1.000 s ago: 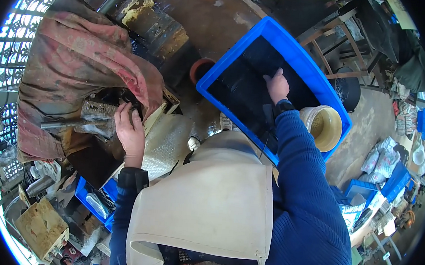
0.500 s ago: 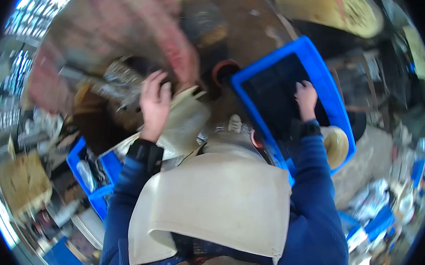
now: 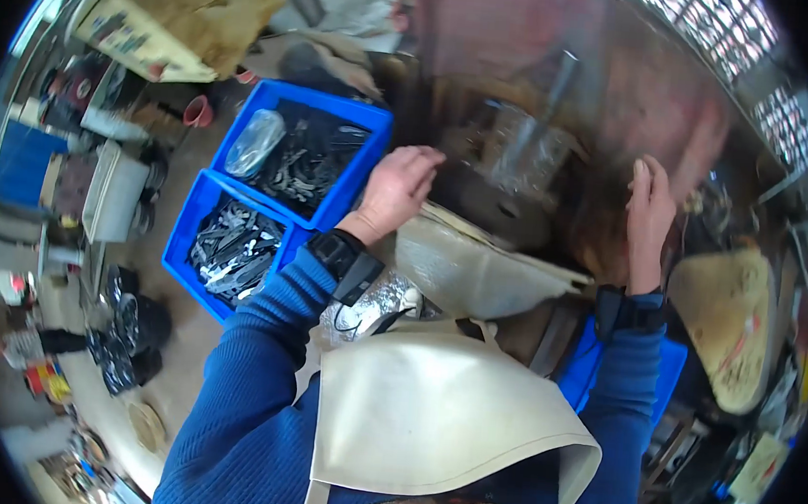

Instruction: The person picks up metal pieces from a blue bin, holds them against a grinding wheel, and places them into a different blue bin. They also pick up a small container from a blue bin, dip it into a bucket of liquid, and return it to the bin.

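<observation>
My left hand (image 3: 397, 186) hovers beside the right rim of a blue bin (image 3: 385, 148), its fingers slightly bent and stretched toward the machine; nothing shows in it. The bin holds dark metal-looking pieces and a clear plastic bag (image 3: 255, 143). A second blue bin (image 3: 181, 222), full of thin dark and silvery pieces, adjoins it. On the other side, my right hand (image 3: 648, 213) is raised with its fingers stretched upward, open. Between the hands, a dark round disc (image 3: 505, 212) belongs to a machine whose details are blurred. A pale sheet-covered board (image 3: 478, 267) lies below it.
Behind the machine hangs a blurred pinkish cover (image 3: 522, 36). Another blue bin (image 3: 667, 373) sits under my right forearm. A yellowish padded seat (image 3: 727, 321) stands at the right, a worn yellowish box (image 3: 157, 33) at the far left. A small red cup (image 3: 198, 111) is near the bins.
The view has swung left, bringing the filled blue bins closer to the middle. My right hand has come away from the large blue bin to the machine's right side; my left hand is now near the filled bins.
</observation>
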`<state>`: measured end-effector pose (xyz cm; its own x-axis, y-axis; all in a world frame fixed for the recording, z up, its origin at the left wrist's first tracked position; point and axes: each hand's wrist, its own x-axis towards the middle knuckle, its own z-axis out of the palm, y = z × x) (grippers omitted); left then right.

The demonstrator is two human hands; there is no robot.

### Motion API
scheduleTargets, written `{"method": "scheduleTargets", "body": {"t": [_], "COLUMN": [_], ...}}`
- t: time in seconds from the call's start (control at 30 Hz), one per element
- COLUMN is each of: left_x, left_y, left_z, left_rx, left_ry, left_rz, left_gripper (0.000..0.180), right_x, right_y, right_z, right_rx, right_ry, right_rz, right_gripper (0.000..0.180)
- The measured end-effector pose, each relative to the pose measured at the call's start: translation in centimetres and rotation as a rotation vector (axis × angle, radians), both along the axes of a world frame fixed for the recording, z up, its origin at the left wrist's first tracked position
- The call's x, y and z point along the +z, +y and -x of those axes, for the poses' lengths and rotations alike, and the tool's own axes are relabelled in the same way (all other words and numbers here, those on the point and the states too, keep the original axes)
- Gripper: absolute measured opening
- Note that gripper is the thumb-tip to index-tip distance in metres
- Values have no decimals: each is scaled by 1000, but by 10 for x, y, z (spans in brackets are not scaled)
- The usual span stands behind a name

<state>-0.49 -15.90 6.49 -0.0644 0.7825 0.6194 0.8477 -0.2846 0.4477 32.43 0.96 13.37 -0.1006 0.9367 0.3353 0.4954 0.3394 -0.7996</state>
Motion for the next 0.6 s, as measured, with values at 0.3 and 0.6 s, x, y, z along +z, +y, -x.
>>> {"method": "scheduleTargets", "body": {"t": [0.3, 0.6], "left_x": [-29, -26], "left_y": [-9, -26], "left_z": [27, 33], "left_rx": [-19, -43], "left_ry": [266, 250], "left_rz": [141, 247], "left_gripper": [23, 30], "right_x": [67, 54], "right_y": [18, 44], "right_z": [176, 177], "right_rx": [-162, -177], "right_ry": [-632, -863], "right_rz": [-81, -105], "right_gripper": [53, 35]}}
